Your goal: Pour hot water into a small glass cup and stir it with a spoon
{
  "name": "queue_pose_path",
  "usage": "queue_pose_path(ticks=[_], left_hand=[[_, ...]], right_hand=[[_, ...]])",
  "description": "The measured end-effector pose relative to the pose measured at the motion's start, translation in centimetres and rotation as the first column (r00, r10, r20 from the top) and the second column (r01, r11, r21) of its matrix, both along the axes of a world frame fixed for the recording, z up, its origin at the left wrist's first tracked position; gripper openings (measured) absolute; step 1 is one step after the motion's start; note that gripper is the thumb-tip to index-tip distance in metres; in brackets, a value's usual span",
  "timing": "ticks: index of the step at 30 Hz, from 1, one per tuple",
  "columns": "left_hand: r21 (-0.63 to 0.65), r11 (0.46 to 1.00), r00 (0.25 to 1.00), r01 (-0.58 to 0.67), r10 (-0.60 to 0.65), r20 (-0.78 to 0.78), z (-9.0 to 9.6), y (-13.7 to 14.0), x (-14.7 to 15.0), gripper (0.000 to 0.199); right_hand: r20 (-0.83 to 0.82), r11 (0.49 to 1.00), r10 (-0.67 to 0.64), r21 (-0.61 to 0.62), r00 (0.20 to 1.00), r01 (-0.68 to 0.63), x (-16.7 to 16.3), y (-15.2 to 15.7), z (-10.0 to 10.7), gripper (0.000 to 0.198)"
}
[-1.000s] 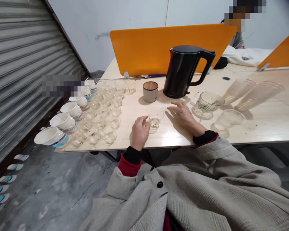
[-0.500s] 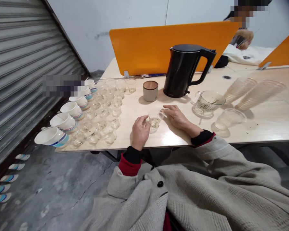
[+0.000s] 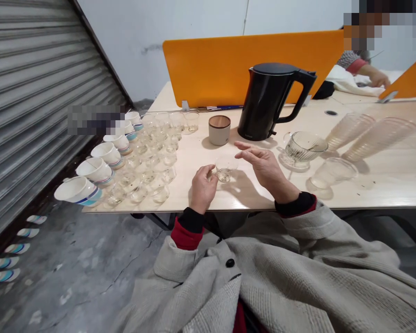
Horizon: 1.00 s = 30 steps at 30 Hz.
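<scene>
A clear plastic cup (image 3: 224, 175) stands on the table in front of me, with a little dark, leaf-like matter at its bottom. My left hand (image 3: 204, 186) is at the cup's left side, thumb and fingers curled against its wall. Raised above the table on the cup's right, my right hand (image 3: 260, 166) has its fingers stretched out near the rim and holds nothing I can see. Right of that hand is a ribbed glass cup (image 3: 305, 147) on a glass saucer, with dark bits inside. Behind the hands sits a small grey canister with a wooden lid (image 3: 219, 130).
A black kettle (image 3: 268, 101) stands before an orange divider (image 3: 201, 74). Rows of clear cups (image 3: 147, 175) and striped paper cups (image 3: 78, 190) fill the left side. Stacked plastic cups (image 3: 381, 138) lean at right. Across the divider, a person's hand (image 3: 377, 77) rests near white cloth.
My right hand has lifted off the table and tilted up beside the cup. My left hand stays at the cup. The other person's hand has moved right and lower.
</scene>
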<state>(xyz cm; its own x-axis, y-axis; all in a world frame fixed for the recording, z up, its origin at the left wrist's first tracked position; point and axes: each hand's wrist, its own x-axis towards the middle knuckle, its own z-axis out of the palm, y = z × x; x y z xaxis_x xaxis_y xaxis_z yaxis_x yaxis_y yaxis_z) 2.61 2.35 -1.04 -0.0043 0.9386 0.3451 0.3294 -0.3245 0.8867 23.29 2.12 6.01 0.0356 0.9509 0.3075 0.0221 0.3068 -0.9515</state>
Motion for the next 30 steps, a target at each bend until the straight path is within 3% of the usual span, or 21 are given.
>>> queue_pose_path(ticks=[5,9,12,15,17,19,21,23,26,30], left_hand=[[0.008,1.0,1.0,0.012,-0.012,-0.013,0.2,-0.1,-0.1,0.024],[0.026,1.0,0.999,0.009,-0.008,-0.031,0.1,0.0,0.0,0.025],[0.033,0.999,0.999,0.009,-0.008,-0.042,-0.1,0.1,0.0,0.025],[0.033,0.999,0.997,-0.005,0.008,-0.077,0.0,0.1,-0.1,0.028],[0.053,0.999,0.992,-0.01,0.017,-0.127,0.2,0.1,-0.3,0.032],[0.088,0.996,0.975,-0.014,0.033,-0.218,0.4,0.0,-0.5,0.037],[0.111,0.994,0.936,-0.02,0.057,-0.347,0.6,0.0,-0.6,0.043],[0.105,0.994,0.869,-0.017,0.067,-0.49,0.8,-0.2,-0.6,0.05],[0.043,0.999,0.735,-0.007,0.034,-0.677,1.1,-0.6,-0.3,0.057],[-0.046,0.999,0.563,-0.014,-0.03,-0.826,1.7,-1.1,0.2,0.056]], right_hand=[[0.165,0.994,-0.024,0.108,0.986,0.006,-1.6,0.3,0.6,0.019],[0.302,0.988,0.045,0.125,0.952,-0.086,-1.8,0.3,0.8,0.008],[0.333,0.987,0.035,0.134,0.942,-0.084,-1.4,-0.3,0.9,0.02],[0.389,0.985,-0.106,0.169,0.915,0.043,-0.4,-1.0,0.1,0.041],[0.516,0.973,-0.212,0.189,0.83,0.131,0.4,-1.4,-1.1,0.055],[0.712,0.97,-0.242,0.179,0.659,0.163,1.1,-1.7,-2.6,0.066],[0.875,0.98,-0.183,0.123,0.448,0.159,1.4,-1.9,-4.0,0.073],[0.953,0.987,-0.095,0.052,0.288,0.153,1.3,-2.0,-5.0,0.077],[0.982,0.993,-0.014,-0.008,0.19,0.114,0.9,-2.3,-5.6,0.08],[0.987,0.998,0.011,-0.02,0.163,0.055,0.6,-2.5,-5.7,0.086]])
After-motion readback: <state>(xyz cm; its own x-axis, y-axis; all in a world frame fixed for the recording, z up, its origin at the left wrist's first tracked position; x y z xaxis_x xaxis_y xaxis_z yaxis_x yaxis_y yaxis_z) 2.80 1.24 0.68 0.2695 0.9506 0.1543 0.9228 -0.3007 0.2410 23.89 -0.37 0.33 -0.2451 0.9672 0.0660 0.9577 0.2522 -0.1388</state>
